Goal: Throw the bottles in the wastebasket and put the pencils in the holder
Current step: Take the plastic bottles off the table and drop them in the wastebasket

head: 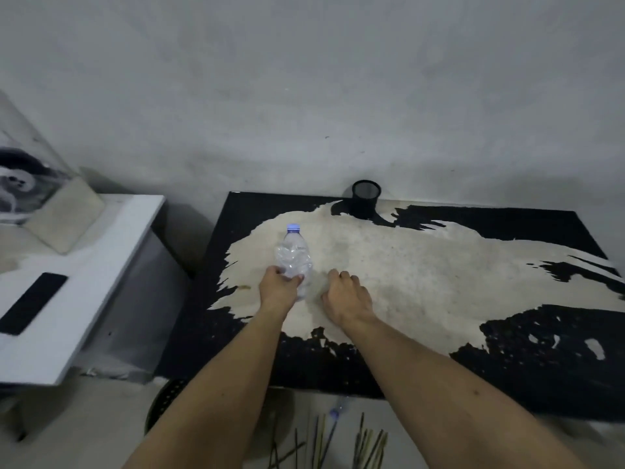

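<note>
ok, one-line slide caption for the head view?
Left hand grips a clear bottle on the worn table; right hand rests beside it, black holder behind.

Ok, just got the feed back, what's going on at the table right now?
A person's left hand is gripping a crumpled clear bottle with a blue cap on the worn black table. The right hand rests curled beside it; whether it holds anything is unclear. The black mesh holder stands at the far edge. Pencils lie on the floor, beside what looks like a wastebasket.
</note>
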`<state>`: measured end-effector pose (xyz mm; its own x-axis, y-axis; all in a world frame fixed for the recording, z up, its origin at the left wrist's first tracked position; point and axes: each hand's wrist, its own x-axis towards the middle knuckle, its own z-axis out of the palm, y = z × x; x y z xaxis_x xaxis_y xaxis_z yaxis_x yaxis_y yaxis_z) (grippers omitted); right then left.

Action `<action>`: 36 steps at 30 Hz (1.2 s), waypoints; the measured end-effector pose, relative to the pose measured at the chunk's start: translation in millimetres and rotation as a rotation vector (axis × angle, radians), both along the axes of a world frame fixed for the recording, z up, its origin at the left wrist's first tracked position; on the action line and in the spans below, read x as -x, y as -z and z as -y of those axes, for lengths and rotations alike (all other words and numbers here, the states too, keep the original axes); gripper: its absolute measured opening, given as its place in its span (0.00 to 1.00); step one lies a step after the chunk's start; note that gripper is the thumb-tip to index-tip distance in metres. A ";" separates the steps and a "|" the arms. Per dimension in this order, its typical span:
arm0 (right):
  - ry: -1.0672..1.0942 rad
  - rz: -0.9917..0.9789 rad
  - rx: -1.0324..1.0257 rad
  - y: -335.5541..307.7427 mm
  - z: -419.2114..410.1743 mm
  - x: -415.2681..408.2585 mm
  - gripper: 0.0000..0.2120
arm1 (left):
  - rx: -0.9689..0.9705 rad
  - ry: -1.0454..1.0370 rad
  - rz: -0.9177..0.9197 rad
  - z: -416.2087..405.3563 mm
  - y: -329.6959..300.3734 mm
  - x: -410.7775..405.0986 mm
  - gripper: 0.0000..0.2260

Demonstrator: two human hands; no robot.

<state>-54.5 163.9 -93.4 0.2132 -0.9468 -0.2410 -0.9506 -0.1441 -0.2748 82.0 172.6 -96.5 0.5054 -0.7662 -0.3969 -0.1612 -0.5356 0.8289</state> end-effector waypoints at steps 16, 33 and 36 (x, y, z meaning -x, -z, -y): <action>-0.225 -0.017 -0.187 58.6 -222.7 -206.6 0.18 | 0.018 -0.345 -0.028 -288.4 55.8 -198.2 0.15; -0.308 -0.103 -0.267 417.6 -190.9 -266.6 0.24 | -0.202 -0.263 0.104 -267.1 394.8 -247.4 0.19; -0.290 -0.055 -0.193 490.0 -184.5 -275.1 0.29 | -0.270 -0.199 0.166 -260.5 474.6 -264.5 0.22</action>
